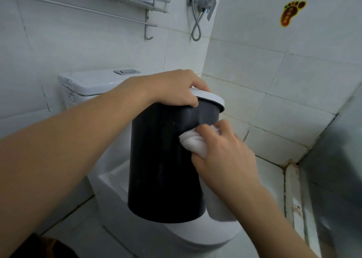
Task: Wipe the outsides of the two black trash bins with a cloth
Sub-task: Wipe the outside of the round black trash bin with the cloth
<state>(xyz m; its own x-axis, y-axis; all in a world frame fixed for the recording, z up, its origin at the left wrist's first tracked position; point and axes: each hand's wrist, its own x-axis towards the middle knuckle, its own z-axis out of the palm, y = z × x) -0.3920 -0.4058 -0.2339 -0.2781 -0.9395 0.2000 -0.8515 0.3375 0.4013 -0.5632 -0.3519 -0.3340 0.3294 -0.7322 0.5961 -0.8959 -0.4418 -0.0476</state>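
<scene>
A black round trash bin [162, 165] with a white rim ring [212, 97] is held up in the air above the toilet, tilted slightly. My left hand [172, 90] grips its top rim from the left, fingers curled over the ring. My right hand [223, 154] holds a bunched white cloth [193, 141] and presses it against the bin's upper right side. Only one black bin is in view.
A white toilet [195, 236] with its cistern [92, 83] stands right under the bin. Tiled walls close in on the left and right. A shower valve and hose [201, 5] hang above, with a metal shelf and towel rail [145, 1] at the upper left.
</scene>
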